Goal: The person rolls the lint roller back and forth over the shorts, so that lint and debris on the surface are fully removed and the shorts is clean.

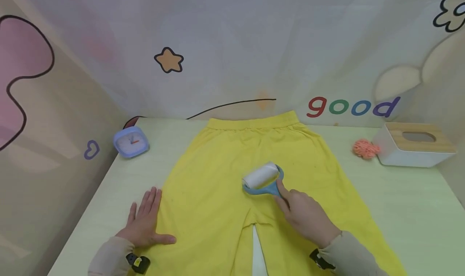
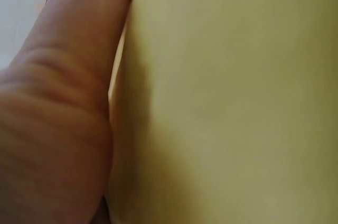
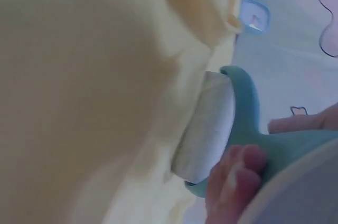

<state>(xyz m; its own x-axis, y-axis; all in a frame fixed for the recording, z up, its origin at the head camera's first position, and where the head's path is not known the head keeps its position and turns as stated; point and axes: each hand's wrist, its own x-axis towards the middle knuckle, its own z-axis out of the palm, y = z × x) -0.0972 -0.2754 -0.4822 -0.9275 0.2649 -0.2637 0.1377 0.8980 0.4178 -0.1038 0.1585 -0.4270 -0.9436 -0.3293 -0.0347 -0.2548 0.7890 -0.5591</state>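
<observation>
Lint roller (image 1: 260,176): rested on the yellow elastic-waist pants (image 1: 214,179), between waistband and leg split.
Right hand (image 1: 306,215): was curled round the roller's blue handle (image 1: 269,189).
Left hand (image 1: 143,224): lay flat, fingers straight, thumb spread over the pants' left edge, gripping nothing.
Pale green table (image 1: 403,207): bore clock (image 1: 131,142) far left, wood-topped tissue box (image 1: 410,157) far right.

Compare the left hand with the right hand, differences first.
The left hand lies open, thumb spread; the right hand grips a lint roller. The left hand lies across the edge of the yellow pants, while the right hand is well inside their outline. Both come out of pale sleeves.
</observation>
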